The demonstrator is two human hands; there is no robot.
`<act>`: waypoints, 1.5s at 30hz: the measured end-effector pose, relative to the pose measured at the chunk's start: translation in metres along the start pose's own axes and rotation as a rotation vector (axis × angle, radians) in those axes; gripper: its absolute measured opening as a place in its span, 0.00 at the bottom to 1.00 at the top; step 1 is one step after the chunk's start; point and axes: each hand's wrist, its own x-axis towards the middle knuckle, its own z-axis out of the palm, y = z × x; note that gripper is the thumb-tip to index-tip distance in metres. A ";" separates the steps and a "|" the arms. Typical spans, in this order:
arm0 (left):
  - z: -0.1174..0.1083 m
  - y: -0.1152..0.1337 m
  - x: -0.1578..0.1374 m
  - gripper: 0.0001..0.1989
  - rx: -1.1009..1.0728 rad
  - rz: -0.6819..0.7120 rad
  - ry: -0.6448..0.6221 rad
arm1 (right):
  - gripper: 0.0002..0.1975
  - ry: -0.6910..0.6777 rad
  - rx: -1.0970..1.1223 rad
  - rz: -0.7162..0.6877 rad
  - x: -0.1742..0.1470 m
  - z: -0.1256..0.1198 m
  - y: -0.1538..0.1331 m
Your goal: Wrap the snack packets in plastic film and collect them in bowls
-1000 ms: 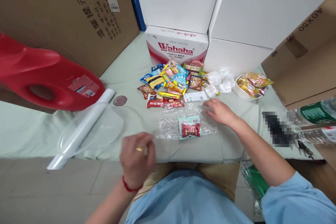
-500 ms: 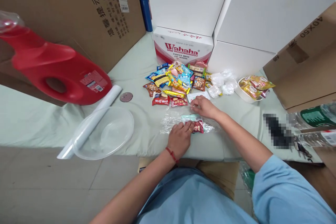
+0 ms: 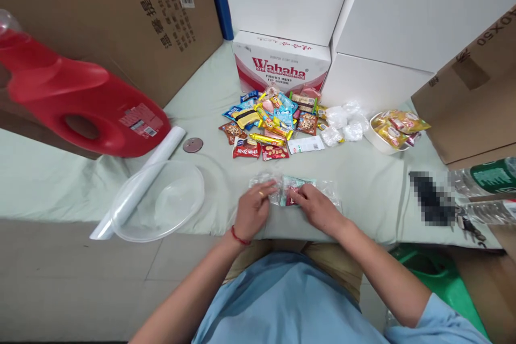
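Note:
A light green snack packet [image 3: 300, 180] and a red snack packet [image 3: 290, 200] lie together on the clear plastic wrap [image 3: 328, 188] near the table's front edge. My right hand [image 3: 320, 208] has its fingers closed over the red packet and covers part of it. At the wrap's left end, my left hand [image 3: 253, 207] closes its bent fingers on the crumpled plastic. Beyond my hands lies a heap of wrapped snacks [image 3: 274, 118], with a white packet [image 3: 306, 144] at its front right.
Plastic-wrapped bundles [image 3: 342, 123] sit beside a white bowl [image 3: 374, 137] of yellow packets. To the left are a clear round lid [image 3: 189, 209], a white roll [image 3: 163, 156], a brown disc [image 3: 193, 144] and a red jug [image 3: 100, 102]. Boxes stand behind; bottles [image 3: 492, 177] lie right.
My right hand has come down from the wrap's far edge onto the packets. My left hand has slid left off them to the wrap's left end. The far edge is now folded nearer.

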 end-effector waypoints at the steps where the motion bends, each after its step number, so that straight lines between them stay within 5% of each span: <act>1: -0.006 -0.003 0.004 0.17 -0.026 -0.116 0.117 | 0.18 -0.004 -0.054 -0.037 0.000 0.001 -0.001; 3: -0.014 -0.006 0.018 0.16 -0.019 -0.332 0.318 | 0.23 -0.029 -0.206 -0.137 0.000 0.003 -0.003; 5: -0.013 -0.009 0.035 0.19 0.053 -0.437 0.348 | 0.24 -0.038 -0.301 -0.179 0.002 0.003 -0.005; 11: -0.007 -0.001 0.040 0.18 0.385 -0.337 -0.061 | 0.20 -0.045 -0.298 -0.143 0.003 0.001 -0.007; 14: -0.018 0.012 0.027 0.10 0.226 -0.351 -0.162 | 0.20 -0.053 -0.176 -0.135 0.000 0.002 -0.004; 18: -0.016 0.040 0.025 0.13 -0.242 -0.477 -0.193 | 0.24 -0.043 -0.031 -0.154 -0.011 0.004 -0.003; 21: 0.009 0.063 0.027 0.15 -0.320 -0.348 -0.260 | 0.22 -0.017 0.076 -0.148 -0.023 -0.002 -0.003; 25: 0.041 0.076 0.020 0.19 0.225 -0.034 -0.324 | 0.16 0.048 0.315 -0.147 -0.034 -0.020 0.013; 30: 0.053 0.072 0.003 0.22 0.618 0.140 -0.360 | 0.18 0.485 0.042 0.340 -0.027 -0.026 0.050; 36: 0.053 0.066 0.001 0.20 0.693 0.195 -0.336 | 0.07 0.313 0.059 0.371 -0.016 -0.033 0.058; 40: 0.059 0.062 0.002 0.19 0.661 0.233 -0.277 | 0.06 0.263 0.221 0.345 0.002 -0.045 0.026; 45: 0.052 0.055 -0.005 0.16 0.535 0.272 -0.304 | 0.04 0.130 0.099 0.301 0.043 -0.020 -0.018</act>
